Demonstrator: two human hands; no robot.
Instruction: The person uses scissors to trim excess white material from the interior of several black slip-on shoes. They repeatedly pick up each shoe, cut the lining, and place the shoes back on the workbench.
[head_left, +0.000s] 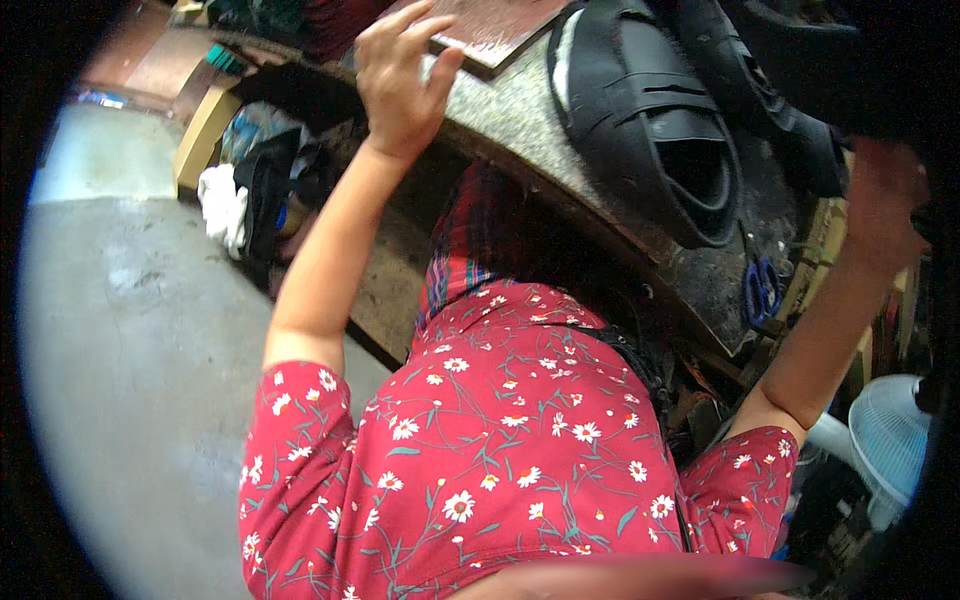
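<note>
My left hand (402,92) is raised over the near edge of the workbench with nothing in it. Its fingers are spread, close to a reddish-brown board (510,22). That board lies on a speckled stone slab (500,108). A black shoe (640,110) with strap-like bands across its upper rests on the bench, its opening toward me. Beyond it, to the right, a second black shoe (765,105) is partly in shadow. My right hand (885,205) is at the far right beside that shoe, blurred and dark. Its fingers cannot be made out.
Blue-handled scissors (762,290) lie at the bench's right end, near wooden pieces (815,250). A pale fan (890,435) stands at the lower right. Under the bench on the left are a white cloth (222,210) and dark bags. Grey floor (130,370) spreads along the left.
</note>
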